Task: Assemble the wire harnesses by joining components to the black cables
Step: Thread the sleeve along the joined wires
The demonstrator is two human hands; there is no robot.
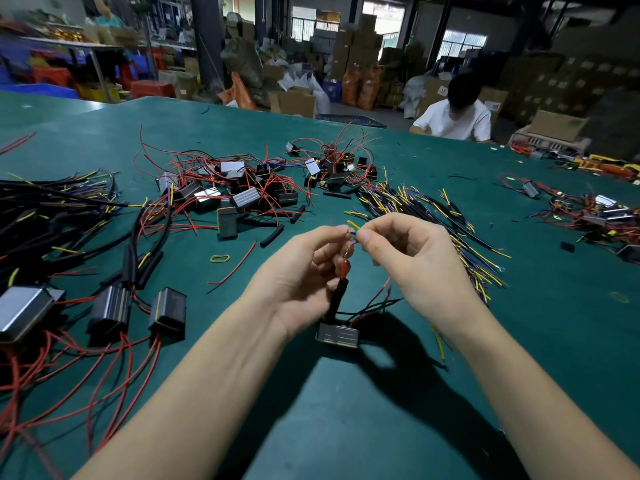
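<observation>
Held up over the near middle of the green-topped desk (346,427): thin red, blue and yellow wire ends (352,231), pinched between both hands. Left hand (304,275) curled, thumb and forefinger nipping the red lead; right hand (401,251) curled too, fingertips pinching the yellow and blue strands. Hanging below, a black sleeved cable (336,299) running down to a small ribbed grey module box (337,334), lifted just clear of the desk. Best done slowly, probably: bare tips lined up, twisted tight, box weight kept off the joint. Toward the right edge, a fan of yellow-and-purple tipped black cables (433,216). Toward the far middle, a heap of grey boxes with red wires (242,188). Along the left edge, finished-looking black harnesses (62,216).
</observation>
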